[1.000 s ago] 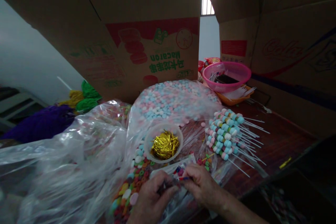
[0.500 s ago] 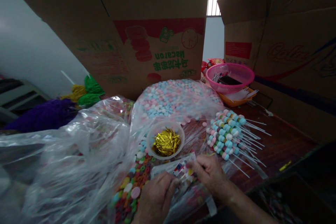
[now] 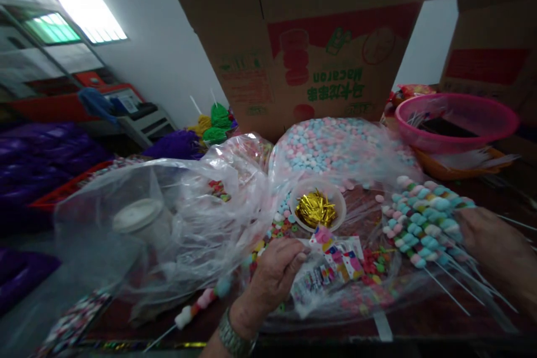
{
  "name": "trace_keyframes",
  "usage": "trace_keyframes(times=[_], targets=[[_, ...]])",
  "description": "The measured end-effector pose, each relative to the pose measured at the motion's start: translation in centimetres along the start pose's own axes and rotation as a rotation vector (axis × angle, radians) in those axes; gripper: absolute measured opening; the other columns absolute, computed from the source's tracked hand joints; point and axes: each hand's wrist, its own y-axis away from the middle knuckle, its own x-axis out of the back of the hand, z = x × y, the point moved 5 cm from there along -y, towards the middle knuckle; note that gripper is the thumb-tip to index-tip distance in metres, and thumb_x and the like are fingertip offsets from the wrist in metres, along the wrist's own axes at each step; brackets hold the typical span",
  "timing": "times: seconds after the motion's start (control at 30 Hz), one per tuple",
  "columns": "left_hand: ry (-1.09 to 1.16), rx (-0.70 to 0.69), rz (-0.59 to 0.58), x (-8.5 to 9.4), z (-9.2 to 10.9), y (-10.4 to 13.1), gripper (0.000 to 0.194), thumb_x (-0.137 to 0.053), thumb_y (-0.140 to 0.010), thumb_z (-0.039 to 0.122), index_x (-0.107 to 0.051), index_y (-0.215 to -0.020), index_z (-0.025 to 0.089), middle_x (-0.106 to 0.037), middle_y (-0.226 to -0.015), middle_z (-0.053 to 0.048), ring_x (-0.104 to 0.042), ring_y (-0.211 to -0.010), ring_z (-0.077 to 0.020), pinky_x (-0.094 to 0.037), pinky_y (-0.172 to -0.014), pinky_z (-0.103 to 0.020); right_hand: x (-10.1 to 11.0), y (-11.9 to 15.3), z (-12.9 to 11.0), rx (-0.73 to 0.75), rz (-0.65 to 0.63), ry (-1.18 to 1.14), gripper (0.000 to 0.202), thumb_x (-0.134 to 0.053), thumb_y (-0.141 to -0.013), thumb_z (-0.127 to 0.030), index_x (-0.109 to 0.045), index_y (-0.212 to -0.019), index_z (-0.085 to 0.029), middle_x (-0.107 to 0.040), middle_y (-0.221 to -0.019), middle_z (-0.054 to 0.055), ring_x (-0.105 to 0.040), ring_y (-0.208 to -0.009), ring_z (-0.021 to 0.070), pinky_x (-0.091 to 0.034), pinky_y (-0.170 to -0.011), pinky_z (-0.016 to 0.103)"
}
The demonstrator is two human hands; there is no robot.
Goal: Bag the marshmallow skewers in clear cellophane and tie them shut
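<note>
My left hand (image 3: 274, 271), with a watch on its wrist, has its fingers curled at the left edge of some printed clear packets (image 3: 323, 277); whether it grips one is hidden. Over at the right, my right hand (image 3: 490, 235) is blurred and touches the right end of a pile of candy skewers (image 3: 428, 224) in blue, pink and white. A clear bowl (image 3: 340, 210) of gold twist ties (image 3: 315, 208) stands behind the packets. Ring-shaped colored candies (image 3: 375, 265) lie right of them. One single skewer (image 3: 201, 305) rests at the front left.
A big clear bag of pastel candies (image 3: 331, 142) lies behind the bowl, before a cardboard box (image 3: 327, 56). A pink basket (image 3: 457, 142) stands at the back right. Crumpled clear plastic (image 3: 210, 224) covers the left, with a white-lidded tub (image 3: 138, 215) under it.
The view has turned left, showing the tub and single skewer. My right hand has left the packets and moved right to the skewer pile. My left hand stays by the packets.
</note>
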Motion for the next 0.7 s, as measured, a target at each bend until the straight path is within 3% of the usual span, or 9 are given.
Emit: trace_keyframes(times=[0.13, 0.23, 0.47, 0.7], targets=[[-0.046, -0.076, -0.019, 0.7, 0.3, -0.3, 0.023, -0.041, -0.092, 0.026, -0.062, -0.094, 0.016, -0.067, -0.087, -0.007, -0.059, -0.080, -0.0174, -0.044, -0.074, -0.031, 1.6, 0.7, -6.6, 0.273, 0.145, -0.169, 0.020, -0.040, -0.090, -0.029, -0.056, -0.099, -0.020, -0.063, -0.091, 0.008, -0.062, -0.080, 0.0235, -0.050, -0.070, 0.033], [-0.097, -0.083, -0.050, 1.1, 0.2, -0.3, 0.024, -0.040, -0.092, 0.027, -0.061, -0.093, 0.017, -0.067, -0.089, -0.007, -0.058, -0.080, -0.0178, -0.042, -0.073, -0.031, 1.5, 1.3, -10.4, 0.470, 0.157, -0.136, 0.022, -0.041, -0.090, -0.019, -0.056, -0.106, -0.018, -0.064, -0.094, 0.008, -0.062, -0.084, 0.0218, -0.048, -0.072, 0.032], [-0.151, -0.031, -0.183, 1.7, 0.0, 0.0, 0.025, -0.039, -0.092, 0.027, -0.061, -0.090, 0.017, -0.065, -0.082, -0.006, -0.056, -0.076, -0.0170, -0.038, -0.070, -0.031, 1.6, 1.7, -12.0, 0.666, 0.064, -0.063, 0.033, -0.036, -0.084, -0.007, -0.062, -0.101, -0.019, -0.066, -0.090, 0.008, -0.061, -0.082, 0.0205, -0.047, -0.070, 0.032], [-0.110, -0.018, -0.266, 0.8, 0.9, 0.0, 0.033, -0.032, -0.094, 0.032, -0.061, -0.091, 0.016, -0.065, -0.082, -0.006, -0.056, -0.077, -0.0171, -0.036, -0.070, -0.030, 1.8, 1.4, -14.2, 0.703, -0.009, -0.122, 0.033, -0.035, -0.082, -0.003, -0.059, -0.100, -0.019, -0.066, -0.088, 0.007, -0.062, -0.075, 0.0166, -0.046, -0.063, 0.024]])
